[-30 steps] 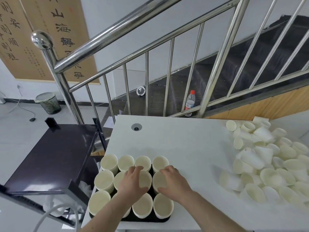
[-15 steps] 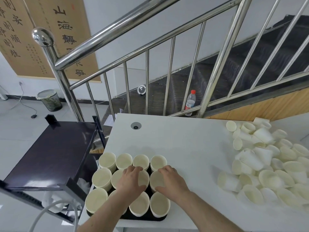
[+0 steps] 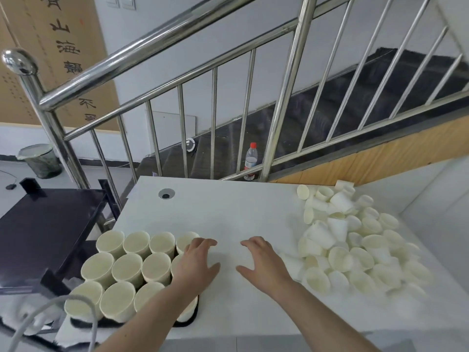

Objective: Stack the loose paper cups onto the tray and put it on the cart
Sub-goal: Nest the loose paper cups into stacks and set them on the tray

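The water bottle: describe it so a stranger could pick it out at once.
Start at the steel stair railing behind the white table. Look down through its bars, just past the table's far edge, to the dark stairs. There stands the water bottle, upright: clear plastic with a red cap and a label, the only red-topped thing among pale paper cups and grey metal.

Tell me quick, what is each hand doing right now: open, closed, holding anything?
Left hand: open, fingers spread, holding nothing, beside the cups on the tray.
Right hand: open, fingers spread over the table, holding nothing.
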